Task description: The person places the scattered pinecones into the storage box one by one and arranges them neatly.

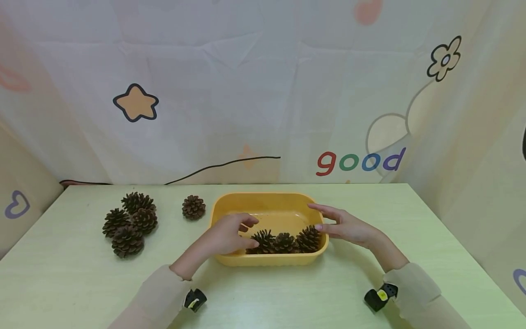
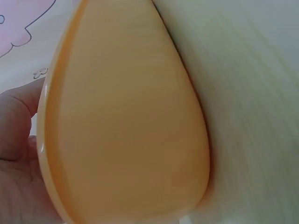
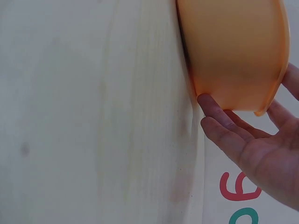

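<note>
A yellow plastic basin [image 1: 269, 260] stands on the table, with three brown pine cones lying along its near side: a left one [image 1: 265, 241], a middle one [image 1: 285, 243] and a right one [image 1: 308, 239]. My left hand [image 1: 228, 234] reaches over the basin's left end, fingers loosely bent, thumb tip right at the left cone. At the right end is my right hand [image 1: 349, 225], its thumb over the rim beside the right cone. The right wrist view shows its fingers [image 3: 224, 140] extended along the basin's outer wall. In the left wrist view the basin hides the left fingertips.
A cluster of several pine cones [image 1: 128, 240] lies on the table [image 1: 61, 274] at the left. One single cone [image 1: 193, 207] sits between that cluster and the basin. Behind the table's far edge hangs a printed cloth [image 1: 230, 114], with more cloth at both sides.
</note>
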`<act>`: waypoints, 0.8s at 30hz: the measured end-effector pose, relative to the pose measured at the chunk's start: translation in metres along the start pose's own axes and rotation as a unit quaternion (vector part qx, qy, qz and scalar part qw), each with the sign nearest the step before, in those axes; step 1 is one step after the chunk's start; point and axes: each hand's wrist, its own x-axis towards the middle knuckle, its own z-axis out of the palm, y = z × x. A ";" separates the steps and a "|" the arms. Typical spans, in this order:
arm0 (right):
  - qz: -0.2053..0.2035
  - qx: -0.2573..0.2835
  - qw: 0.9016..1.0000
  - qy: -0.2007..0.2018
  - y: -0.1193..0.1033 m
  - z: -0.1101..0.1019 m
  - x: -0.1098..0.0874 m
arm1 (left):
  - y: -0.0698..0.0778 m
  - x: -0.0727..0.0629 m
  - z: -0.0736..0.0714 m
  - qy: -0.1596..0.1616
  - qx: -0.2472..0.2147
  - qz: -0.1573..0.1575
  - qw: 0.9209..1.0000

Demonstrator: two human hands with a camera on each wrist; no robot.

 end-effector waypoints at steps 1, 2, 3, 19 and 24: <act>0.000 0.000 1.000 0.000 0.000 0.000 0.000 | 0.000 -0.001 -0.002 0.006 -0.002 0.000 1.000; 0.000 -0.001 1.000 0.001 0.000 0.000 0.000 | 0.000 -0.002 -0.003 0.012 -0.003 -0.001 1.000; 0.001 -0.001 1.000 0.002 0.000 0.000 0.000 | -0.001 -0.003 -0.005 0.018 -0.002 0.000 1.000; 0.000 -0.008 1.000 0.002 0.000 0.000 -0.001 | -0.020 -0.018 -0.033 0.111 -0.051 0.050 0.991; 0.000 -0.010 1.000 0.004 0.001 0.000 0.000 | -0.028 -0.021 -0.039 0.134 -0.063 0.052 0.988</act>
